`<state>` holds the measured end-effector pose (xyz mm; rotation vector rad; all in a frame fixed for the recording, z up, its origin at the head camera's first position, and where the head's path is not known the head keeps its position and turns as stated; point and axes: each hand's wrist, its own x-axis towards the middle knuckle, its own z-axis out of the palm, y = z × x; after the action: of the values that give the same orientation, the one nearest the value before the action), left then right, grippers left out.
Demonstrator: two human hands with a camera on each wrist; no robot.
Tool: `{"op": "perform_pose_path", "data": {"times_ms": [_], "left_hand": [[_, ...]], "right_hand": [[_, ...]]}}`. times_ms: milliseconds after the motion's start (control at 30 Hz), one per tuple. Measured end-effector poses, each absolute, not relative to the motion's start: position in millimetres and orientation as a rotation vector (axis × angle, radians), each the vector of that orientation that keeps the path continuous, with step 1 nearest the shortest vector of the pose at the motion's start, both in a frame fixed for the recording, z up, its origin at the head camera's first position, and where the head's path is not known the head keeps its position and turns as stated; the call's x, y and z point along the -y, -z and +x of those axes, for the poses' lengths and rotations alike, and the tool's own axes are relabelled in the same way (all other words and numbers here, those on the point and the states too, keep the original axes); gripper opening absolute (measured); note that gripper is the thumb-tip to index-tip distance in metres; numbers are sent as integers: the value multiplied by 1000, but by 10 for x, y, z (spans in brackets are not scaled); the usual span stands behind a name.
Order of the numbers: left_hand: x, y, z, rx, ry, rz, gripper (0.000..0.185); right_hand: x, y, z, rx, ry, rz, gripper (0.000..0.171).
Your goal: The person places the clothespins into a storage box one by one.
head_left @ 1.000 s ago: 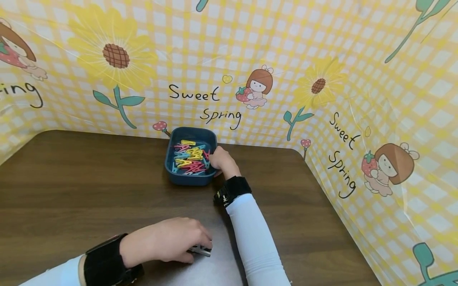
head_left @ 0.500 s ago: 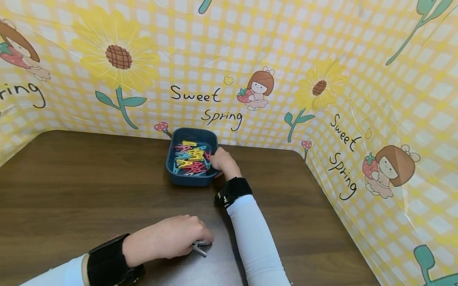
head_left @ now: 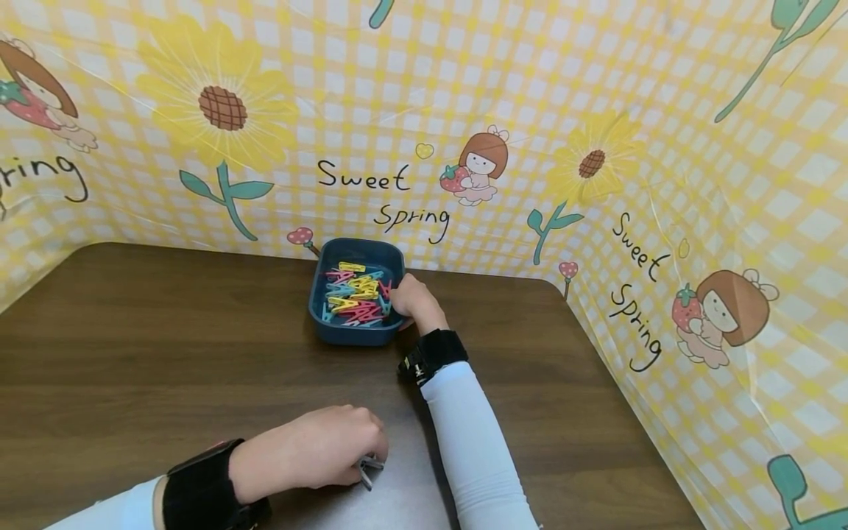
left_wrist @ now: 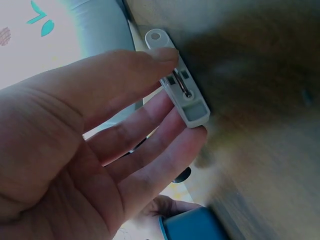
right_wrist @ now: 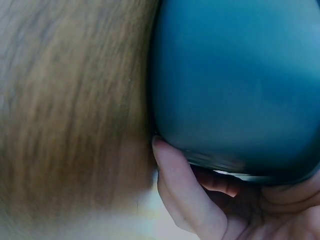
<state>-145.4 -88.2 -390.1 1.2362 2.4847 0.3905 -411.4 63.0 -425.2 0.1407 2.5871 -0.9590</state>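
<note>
Nearby, the left hand (head_left: 318, 449) pinches a grey clip (left_wrist: 181, 86) while the right hand (head_left: 411, 298) grips the far tub's (head_left: 344, 335) rim.

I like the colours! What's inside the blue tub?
The blue tub holds a pile of pegs: pink, yellow and blue. The right hand grips its rim, hiding that edge. The bottom is covered.

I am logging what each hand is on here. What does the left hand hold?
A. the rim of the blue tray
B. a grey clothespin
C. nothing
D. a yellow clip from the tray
B: the left hand pinches a grey clothespin between thumb and fingers over the table.
</note>
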Motion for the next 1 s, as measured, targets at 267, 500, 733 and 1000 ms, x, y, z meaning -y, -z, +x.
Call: {"op": "perform_pose_path", "data": {"times_ms": [267,500,733,1000], "left_hand": [[970,3772,-1522,-2474,-493,1274,16],[1058,3502,-1660,-2537,-557,1324,18],[1162,3067,-2107,-2735,-620,1286,17],[1259,3080,-2952,-2908,-452,846,29]], "right_hand": [[-575,3680,-3543,-2559,956,102,49],[-629,3799,-3706,-2544,969,89,50],[-647,3795,-3716,-2575,964,52,44],[-637,3870,-3730,-2576,918,35,44]]}}
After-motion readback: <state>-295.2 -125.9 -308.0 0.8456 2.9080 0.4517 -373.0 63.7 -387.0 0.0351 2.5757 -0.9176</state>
